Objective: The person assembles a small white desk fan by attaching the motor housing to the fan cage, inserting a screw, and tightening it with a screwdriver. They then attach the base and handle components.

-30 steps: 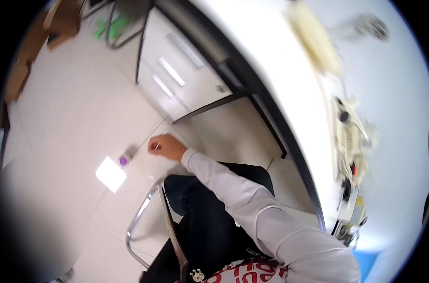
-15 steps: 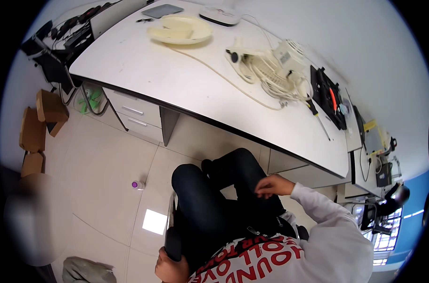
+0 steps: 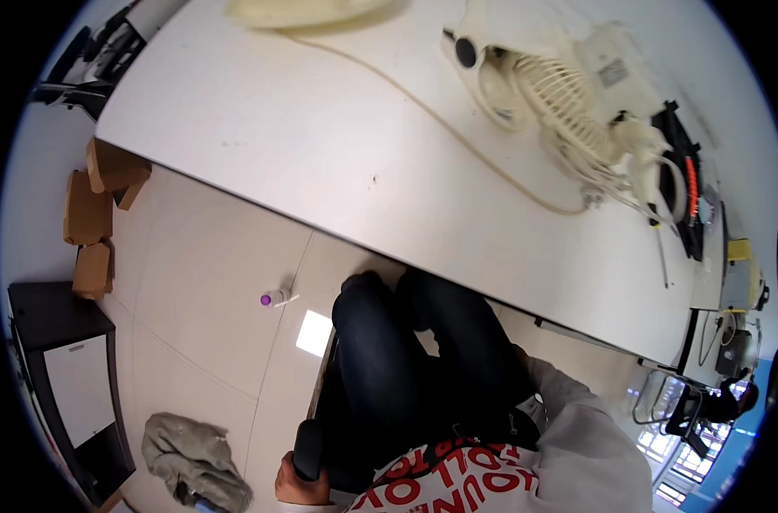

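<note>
My left hand (image 3: 300,483) is closed around the front of the black chair armrest (image 3: 308,449). My right hand (image 3: 519,351) is down beside my right thigh, mostly hidden by the leg and sleeve, so its fingers do not show. Both legs, in dark jeans, reach under the edge of the white table (image 3: 320,162). On the table lie cream fan parts: a slatted cage piece (image 3: 568,98), a boxy housing (image 3: 615,68) and a stand with a dark knob (image 3: 466,53). A cream cord (image 3: 423,107) trails across to a round pale part (image 3: 308,10) at the far left.
A screwdriver (image 3: 663,256) and a black tool case (image 3: 692,188) with a red-handled tool lie at the table's right. A purple-capped bottle (image 3: 273,298), grey cloth (image 3: 192,457) and cardboard boxes (image 3: 90,209) are on the floor. A dark cabinet (image 3: 73,376) stands left; a person (image 3: 713,402) sits far right.
My body and view have moved closer to the table, with my knees now under its edge. My right hand has dropped from above my lap to beside the thigh. The left stays on the armrest.
</note>
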The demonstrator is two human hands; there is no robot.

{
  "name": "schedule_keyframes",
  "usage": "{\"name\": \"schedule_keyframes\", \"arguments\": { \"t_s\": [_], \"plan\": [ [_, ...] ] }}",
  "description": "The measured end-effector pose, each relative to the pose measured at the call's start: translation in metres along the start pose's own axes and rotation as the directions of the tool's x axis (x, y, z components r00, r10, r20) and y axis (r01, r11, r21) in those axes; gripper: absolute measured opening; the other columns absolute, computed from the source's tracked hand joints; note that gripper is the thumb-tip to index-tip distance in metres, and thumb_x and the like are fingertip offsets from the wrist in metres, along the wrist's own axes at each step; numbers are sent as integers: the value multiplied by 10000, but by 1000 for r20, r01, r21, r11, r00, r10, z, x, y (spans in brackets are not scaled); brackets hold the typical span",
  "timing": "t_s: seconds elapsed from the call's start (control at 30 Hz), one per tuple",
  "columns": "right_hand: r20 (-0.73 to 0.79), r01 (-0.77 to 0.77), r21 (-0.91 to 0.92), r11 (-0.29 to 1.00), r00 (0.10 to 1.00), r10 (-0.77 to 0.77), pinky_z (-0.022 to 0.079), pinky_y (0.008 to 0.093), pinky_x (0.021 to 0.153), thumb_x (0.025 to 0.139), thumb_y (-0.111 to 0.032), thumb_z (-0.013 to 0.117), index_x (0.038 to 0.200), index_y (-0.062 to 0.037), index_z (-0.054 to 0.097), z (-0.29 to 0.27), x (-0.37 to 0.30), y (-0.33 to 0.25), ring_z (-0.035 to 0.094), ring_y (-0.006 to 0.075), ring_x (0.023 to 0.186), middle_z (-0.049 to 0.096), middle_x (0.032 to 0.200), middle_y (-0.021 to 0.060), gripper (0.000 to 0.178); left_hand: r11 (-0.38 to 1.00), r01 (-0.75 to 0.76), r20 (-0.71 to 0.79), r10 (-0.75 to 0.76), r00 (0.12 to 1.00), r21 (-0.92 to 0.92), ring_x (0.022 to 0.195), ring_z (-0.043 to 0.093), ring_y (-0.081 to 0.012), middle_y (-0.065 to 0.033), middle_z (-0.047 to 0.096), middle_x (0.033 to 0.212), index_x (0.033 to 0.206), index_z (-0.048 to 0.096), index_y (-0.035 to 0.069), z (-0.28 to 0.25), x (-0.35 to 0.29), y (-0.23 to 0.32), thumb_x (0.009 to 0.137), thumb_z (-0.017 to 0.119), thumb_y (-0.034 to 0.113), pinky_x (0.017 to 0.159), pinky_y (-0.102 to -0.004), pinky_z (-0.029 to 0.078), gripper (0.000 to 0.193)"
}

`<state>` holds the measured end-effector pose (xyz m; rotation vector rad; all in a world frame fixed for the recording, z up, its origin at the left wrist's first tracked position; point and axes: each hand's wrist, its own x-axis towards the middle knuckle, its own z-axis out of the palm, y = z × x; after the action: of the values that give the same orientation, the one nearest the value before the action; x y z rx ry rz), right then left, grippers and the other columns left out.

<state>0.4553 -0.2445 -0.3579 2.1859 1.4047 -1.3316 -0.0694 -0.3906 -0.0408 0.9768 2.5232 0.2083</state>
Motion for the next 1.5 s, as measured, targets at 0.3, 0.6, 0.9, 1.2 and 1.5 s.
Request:
{"name": "schedule_keyframes", "arguments": {
  "t_s": [0.3, 0.6, 0.9, 1.2, 1.5],
  "plan": [
    [-16, -234, 160, 959, 971, 240, 555, 395, 747, 881, -277, 610, 1032, -127, 636, -49, -13, -84, 686, 263, 837, 700, 943, 99, 214, 977, 0, 361, 78, 929, -213, 777, 621, -280, -125, 625, 887, 1132, 498, 29, 35, -10, -133, 679, 774, 245, 680, -398, 513, 573],
    [95, -371, 264, 890, 928, 359, 555, 393, 738, 885, -263, 604, 1037, -120, 625, -45, -84, -89, 686, 271, 831, 700, 931, 103, 210, 878, 474, 661, -318, 679, -64, 917, 641, -266, -168, 640, 1059, 1092, 559, 61, 1, 43, -76, 782, 711, 367, 708, -442, 528, 461],
    [107, -369, 260, 892, 929, 353, 556, 390, 730, 888, -249, 599, 1043, -113, 614, -63, -61, -100, 687, 279, 825, 701, 919, 107, 207, 910, 296, 640, -414, 647, 290, 905, 642, -288, -175, 643, 1034, 1084, 562, 54, 6, 78, 16, 776, 702, 401, 711, -447, 522, 484],
    [59, -297, 217, 930, 955, 291, 556, 388, 721, 892, -235, 593, 1049, -106, 603, -71, -17, -139, 687, 286, 819, 701, 908, 112, 204, 908, 233, 627, -410, 662, 348, 893, 642, -310, -183, 647, 1008, 1076, 565, 48, 6, 106, 54, 771, 694, 434, 714, -452, 517, 509],
    [-85, -226, 139, 964, 967, 239, 557, 385, 713, 895, -222, 587, 1054, -99, 591, -44, 2, -132, 688, 294, 813, 701, 896, 116, 201, 926, 119, 606, -328, 725, 358, 881, 642, -332, -191, 650, 982, 1068, 568, 41, 40, 134, 59, 765, 685, 468, 717, -458, 512, 536]
  ]
}}
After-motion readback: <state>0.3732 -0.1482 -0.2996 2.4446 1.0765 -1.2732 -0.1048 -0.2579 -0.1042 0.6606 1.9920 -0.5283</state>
